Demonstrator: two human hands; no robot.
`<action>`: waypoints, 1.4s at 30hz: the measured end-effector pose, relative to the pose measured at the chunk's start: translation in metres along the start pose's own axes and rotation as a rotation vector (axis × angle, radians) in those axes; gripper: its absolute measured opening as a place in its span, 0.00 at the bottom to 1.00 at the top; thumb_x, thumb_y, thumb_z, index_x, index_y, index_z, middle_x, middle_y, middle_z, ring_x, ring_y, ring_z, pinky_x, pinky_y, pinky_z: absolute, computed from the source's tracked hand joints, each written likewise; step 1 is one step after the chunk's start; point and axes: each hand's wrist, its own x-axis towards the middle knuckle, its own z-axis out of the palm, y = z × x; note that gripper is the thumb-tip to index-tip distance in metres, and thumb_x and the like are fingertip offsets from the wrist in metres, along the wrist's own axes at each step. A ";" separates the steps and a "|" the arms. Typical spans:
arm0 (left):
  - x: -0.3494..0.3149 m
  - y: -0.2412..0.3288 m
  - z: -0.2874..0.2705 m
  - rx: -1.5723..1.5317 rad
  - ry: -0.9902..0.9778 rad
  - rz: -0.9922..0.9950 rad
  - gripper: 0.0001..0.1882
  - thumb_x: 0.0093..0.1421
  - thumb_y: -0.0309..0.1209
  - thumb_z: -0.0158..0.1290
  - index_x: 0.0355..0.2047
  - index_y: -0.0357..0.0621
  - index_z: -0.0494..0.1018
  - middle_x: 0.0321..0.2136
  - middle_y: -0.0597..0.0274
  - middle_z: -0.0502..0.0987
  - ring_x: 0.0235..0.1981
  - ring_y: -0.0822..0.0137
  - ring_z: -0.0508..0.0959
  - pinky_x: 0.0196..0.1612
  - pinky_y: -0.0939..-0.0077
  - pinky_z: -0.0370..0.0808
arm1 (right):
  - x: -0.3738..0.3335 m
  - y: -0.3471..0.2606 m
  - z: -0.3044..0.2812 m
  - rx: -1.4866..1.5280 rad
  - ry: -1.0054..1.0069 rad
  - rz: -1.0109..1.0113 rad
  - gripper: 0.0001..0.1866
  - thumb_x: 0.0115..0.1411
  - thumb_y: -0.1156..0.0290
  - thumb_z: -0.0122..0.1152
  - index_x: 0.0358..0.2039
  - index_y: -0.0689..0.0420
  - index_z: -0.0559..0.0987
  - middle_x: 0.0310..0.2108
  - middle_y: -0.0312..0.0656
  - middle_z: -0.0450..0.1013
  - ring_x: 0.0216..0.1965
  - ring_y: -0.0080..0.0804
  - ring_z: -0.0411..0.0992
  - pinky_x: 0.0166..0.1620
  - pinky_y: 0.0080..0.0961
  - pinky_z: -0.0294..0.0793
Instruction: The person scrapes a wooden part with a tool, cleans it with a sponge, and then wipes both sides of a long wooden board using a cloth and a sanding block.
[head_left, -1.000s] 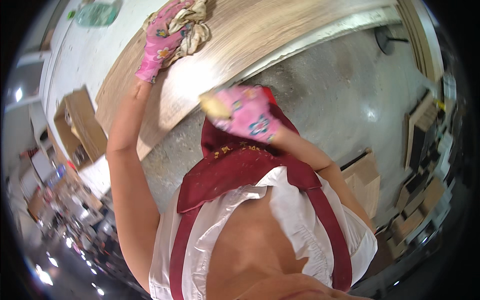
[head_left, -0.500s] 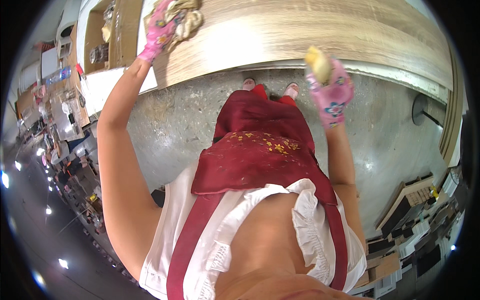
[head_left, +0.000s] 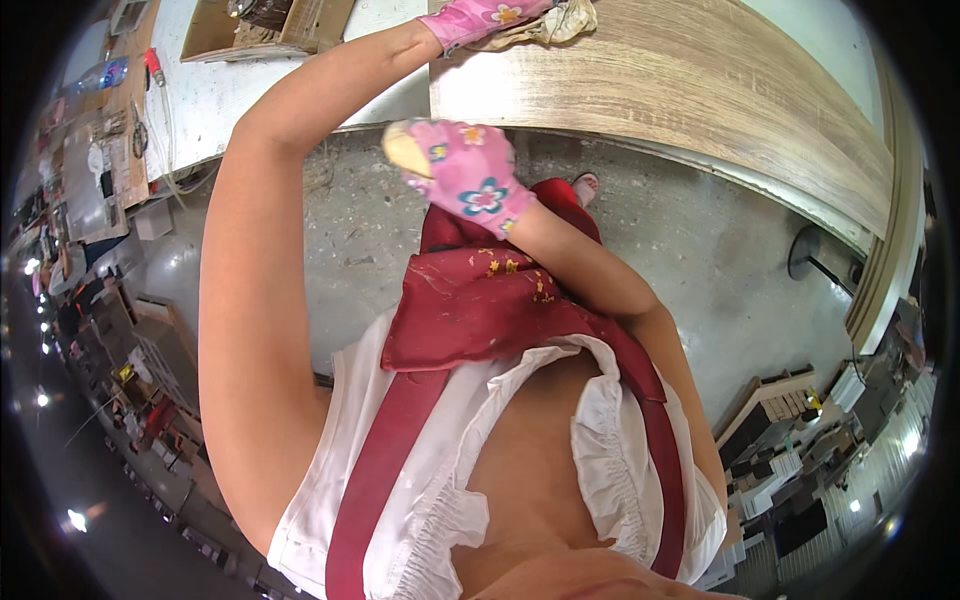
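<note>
My left hand (head_left: 485,20), in a pink flowered glove, is at the top edge of the view on a crumpled beige cloth (head_left: 560,25); part of its fingers is cut off. The cloth lies on a light wood-grain board (head_left: 690,85). My right hand (head_left: 470,175), in a matching glove, is in front of the board's near edge, above my dark red apron (head_left: 470,310). It is closed around a pale yellow, soft-looking pad (head_left: 406,152), whose rounded end shows at the fingers' left side.
Left of the board stands an open cardboard box (head_left: 290,30) on a white surface (head_left: 215,110). A red-handled tool (head_left: 154,66) with a cord lies farther left. On the right are a black round-based stand (head_left: 805,252) and a wooden frame post (head_left: 875,290).
My right hand has swung left with the yellow pad, from the right side to in front of my apron. My left hand and the cloth now appear farther right; the view has shifted too.
</note>
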 end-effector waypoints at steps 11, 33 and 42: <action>-0.069 0.041 0.004 -0.182 0.143 0.171 0.22 0.55 0.30 0.54 0.51 0.48 0.68 0.43 0.57 0.74 0.38 0.64 0.77 0.44 0.71 0.76 | -0.029 0.138 -0.129 0.568 0.562 0.617 0.27 0.54 0.54 0.62 0.47 0.62 0.71 0.40 0.47 0.71 0.39 0.32 0.73 0.39 0.26 0.77; -0.037 -0.038 -0.078 -0.899 0.366 -0.621 0.31 0.56 0.18 0.47 0.60 0.37 0.54 0.51 0.56 0.67 0.49 0.69 0.67 0.55 0.75 0.65 | -0.044 0.350 -0.169 0.608 0.677 0.685 0.16 0.58 0.70 0.59 0.45 0.65 0.73 0.38 0.40 0.73 0.37 0.23 0.71 0.41 0.19 0.72; -0.173 0.041 -0.049 -1.161 0.222 -0.474 0.42 0.50 0.35 0.59 0.62 0.45 0.53 0.60 0.56 0.58 0.62 0.58 0.59 0.64 0.58 0.57 | -0.044 0.342 -0.171 0.550 0.650 0.673 0.17 0.58 0.77 0.56 0.49 0.67 0.70 0.43 0.44 0.72 0.40 0.26 0.71 0.45 0.20 0.71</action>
